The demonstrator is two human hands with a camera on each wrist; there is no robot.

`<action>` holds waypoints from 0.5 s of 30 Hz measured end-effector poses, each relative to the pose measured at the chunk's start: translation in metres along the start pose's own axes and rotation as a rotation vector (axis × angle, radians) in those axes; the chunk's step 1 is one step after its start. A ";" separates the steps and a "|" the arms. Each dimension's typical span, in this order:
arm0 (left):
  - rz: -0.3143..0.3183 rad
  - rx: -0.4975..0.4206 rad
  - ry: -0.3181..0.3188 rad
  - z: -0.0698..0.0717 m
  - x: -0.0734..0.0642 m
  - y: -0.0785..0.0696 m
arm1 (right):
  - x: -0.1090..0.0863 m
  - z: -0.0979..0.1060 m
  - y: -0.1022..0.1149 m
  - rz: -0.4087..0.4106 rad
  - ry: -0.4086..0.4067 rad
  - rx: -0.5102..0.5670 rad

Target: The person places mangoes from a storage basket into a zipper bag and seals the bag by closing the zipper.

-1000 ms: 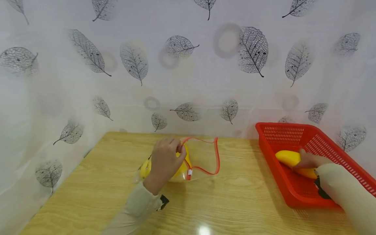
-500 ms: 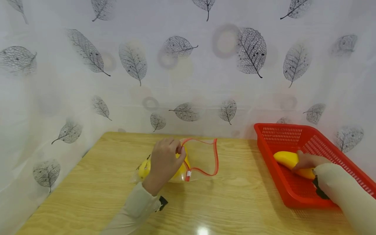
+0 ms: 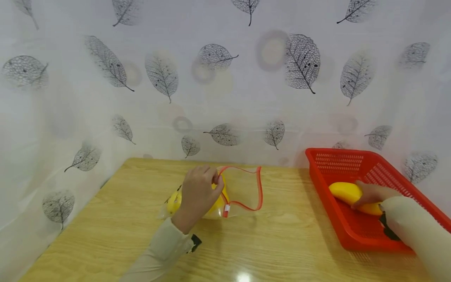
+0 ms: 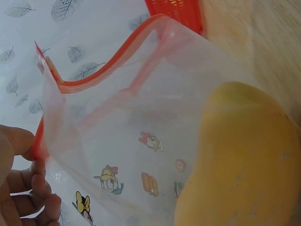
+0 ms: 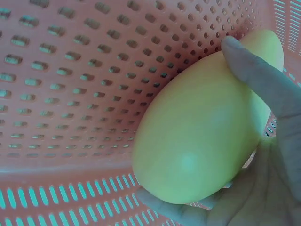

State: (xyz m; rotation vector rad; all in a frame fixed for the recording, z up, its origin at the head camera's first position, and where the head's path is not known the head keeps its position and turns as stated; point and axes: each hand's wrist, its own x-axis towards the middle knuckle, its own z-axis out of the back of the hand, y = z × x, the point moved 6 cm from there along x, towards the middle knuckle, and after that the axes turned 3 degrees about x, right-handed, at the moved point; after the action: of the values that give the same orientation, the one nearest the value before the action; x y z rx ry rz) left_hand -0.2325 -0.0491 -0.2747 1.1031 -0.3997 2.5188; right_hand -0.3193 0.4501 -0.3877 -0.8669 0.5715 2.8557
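Observation:
My left hand (image 3: 198, 192) pinches the red-edged mouth of a clear zip bag (image 4: 117, 122) between thumb and fingers, and the mouth gapes toward the right. Inside the bag lies a smooth yellow-orange fruit (image 4: 244, 165), mango-like in shape. The bag carries small cartoon prints and a white slider (image 3: 227, 207) on its red zip. Over in the red basket (image 3: 347, 235), my right hand (image 3: 375, 194) grips a long yellow mango-shaped fruit (image 5: 202, 132), thumb on one side and fingers curled beneath. This fruit lies low in the basket, close to its perforated wall. Part of the bag is hidden behind my left hand.
A wooden table (image 3: 282, 250) bears both the bag and the basket, which stands at the right. Behind the table hangs a pale curtain (image 3: 246, 102) printed with dark leaves.
Both hands keep their places and their holds. The slight shifts across the view look like head movement.

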 end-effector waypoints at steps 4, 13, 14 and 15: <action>0.000 -0.004 -0.002 -0.001 0.000 0.000 | 0.002 0.002 -0.001 0.010 -0.005 -0.033; 0.010 -0.012 -0.004 0.000 0.001 0.001 | 0.000 0.004 0.002 0.012 -0.048 -0.073; 0.010 -0.012 -0.005 0.000 0.001 0.001 | 0.000 0.005 0.003 0.014 -0.055 -0.081; 0.010 -0.011 -0.006 0.000 0.001 0.001 | 0.000 0.005 0.003 0.020 -0.063 -0.091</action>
State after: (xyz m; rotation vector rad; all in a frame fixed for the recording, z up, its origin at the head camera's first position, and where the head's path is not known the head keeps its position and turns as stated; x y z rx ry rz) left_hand -0.2333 -0.0495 -0.2744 1.1071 -0.4216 2.5193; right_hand -0.3223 0.4491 -0.3830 -0.7843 0.4493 2.9359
